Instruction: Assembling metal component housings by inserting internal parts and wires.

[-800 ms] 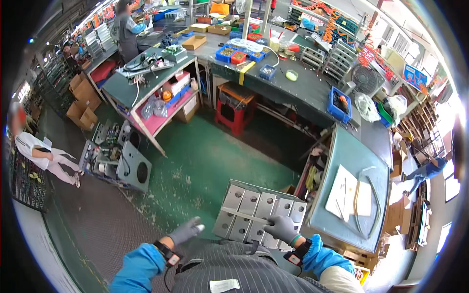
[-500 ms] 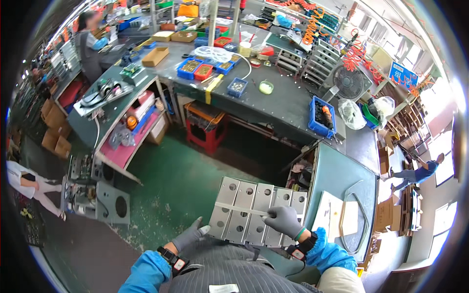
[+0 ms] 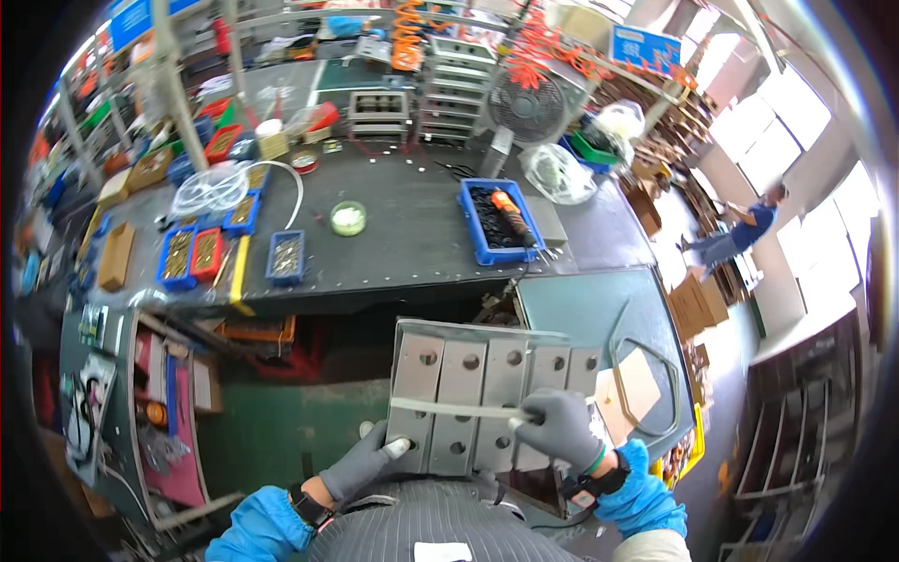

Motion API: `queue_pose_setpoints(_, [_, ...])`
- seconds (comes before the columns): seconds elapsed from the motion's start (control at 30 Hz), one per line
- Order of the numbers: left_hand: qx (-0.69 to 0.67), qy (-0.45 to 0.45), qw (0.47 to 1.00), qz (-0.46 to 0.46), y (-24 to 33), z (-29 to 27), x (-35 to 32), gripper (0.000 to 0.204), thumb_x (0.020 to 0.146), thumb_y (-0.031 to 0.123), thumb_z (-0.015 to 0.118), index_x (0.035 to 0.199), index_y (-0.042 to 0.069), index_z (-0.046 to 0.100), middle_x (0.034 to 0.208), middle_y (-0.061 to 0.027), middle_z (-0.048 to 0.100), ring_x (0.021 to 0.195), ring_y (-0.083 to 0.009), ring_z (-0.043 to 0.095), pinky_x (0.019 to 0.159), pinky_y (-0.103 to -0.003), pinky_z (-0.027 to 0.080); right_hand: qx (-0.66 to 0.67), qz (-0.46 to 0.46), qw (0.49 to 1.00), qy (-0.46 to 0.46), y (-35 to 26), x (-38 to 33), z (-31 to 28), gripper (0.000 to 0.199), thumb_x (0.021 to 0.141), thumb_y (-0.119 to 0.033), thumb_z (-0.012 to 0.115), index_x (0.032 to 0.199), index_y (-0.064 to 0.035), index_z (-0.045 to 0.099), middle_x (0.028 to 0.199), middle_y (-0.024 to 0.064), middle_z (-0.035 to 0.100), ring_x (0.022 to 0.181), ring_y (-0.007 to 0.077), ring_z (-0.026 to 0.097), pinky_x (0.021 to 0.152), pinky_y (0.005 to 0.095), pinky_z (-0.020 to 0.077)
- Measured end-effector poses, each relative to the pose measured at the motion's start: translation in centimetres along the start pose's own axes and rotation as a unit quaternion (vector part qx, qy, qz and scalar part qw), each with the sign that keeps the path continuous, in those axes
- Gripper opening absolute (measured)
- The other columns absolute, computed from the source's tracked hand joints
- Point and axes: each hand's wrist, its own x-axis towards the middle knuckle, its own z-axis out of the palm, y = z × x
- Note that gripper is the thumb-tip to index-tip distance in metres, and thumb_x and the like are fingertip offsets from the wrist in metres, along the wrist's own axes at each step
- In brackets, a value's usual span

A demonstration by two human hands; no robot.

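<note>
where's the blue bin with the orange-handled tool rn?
In the head view, the blue bin sits on the dark workbench, upper centre-right, right of the small green dish and in front of the fan.

Left hand [image 3: 363, 465]: grey knit glove, fingertips paler. Right hand [image 3: 560, 428]: same grey glove, green band at cuff. Dark wristband with small device on each wrist. Bright blue sleeve covers on both forearms, gathered at wrist; pale sleeve beneath on right. Torso: grey finely striped garment, small white tag at chest.
</note>
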Motion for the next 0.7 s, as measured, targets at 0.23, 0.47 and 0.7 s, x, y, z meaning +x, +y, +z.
queue_pose_setpoints(0.23, [0.058,-0.167,0.984,-0.005,11.6,2.4,14.6,0.091,0.095,0.041,0.068,0.160,-0.001,0.021,0.161,-0.0155,0.036,0.149,-0.0263,0.034,0.125,-0.043,0.026,-0.041,0.082,0.990,0.107,7.4,7.6,-8.2,0.030,0.080,-0.035,0.078,0.072,-0.0061,0.075,0.066,0.0118,0.065,0.060,0.0299,0.065,0.057,0.0401,0.0482])
queue_pose_setpoints(0.47, [-0.008,-0.275,0.952,-0.131,14.0,9.8,28.6,0.096,0.096,0.040,0.070,0.162,-0.001,0.015,0.163,-0.0156,0.031,0.150,-0.0249,0.033,0.124,-0.041,0.028,-0.066,0.164,0.981,0.082,21.7,12.6,-13.6,0.037,0.085,-0.038,0.072,0.071,-0.0043,0.074,0.060,0.0154,0.059,0.054,0.0304,0.060,0.053,0.0415,0.0418])
queue_pose_setpoints(0.7, [0.028,-0.259,0.955,-0.144,16.1,17.1,37.2,0.095,0.096,0.045,0.069,0.161,-0.003,0.018,0.158,-0.0197,0.039,0.145,-0.0262,0.041,0.120,-0.039,0.034,-0.035,0.258,0.964,0.052,33.6,15.4,-16.4,0.036,0.087,-0.037,0.070,0.074,-0.0042,0.076,0.058,0.0152,0.061,0.053,0.0296,0.061,0.054,0.0400,0.0450])
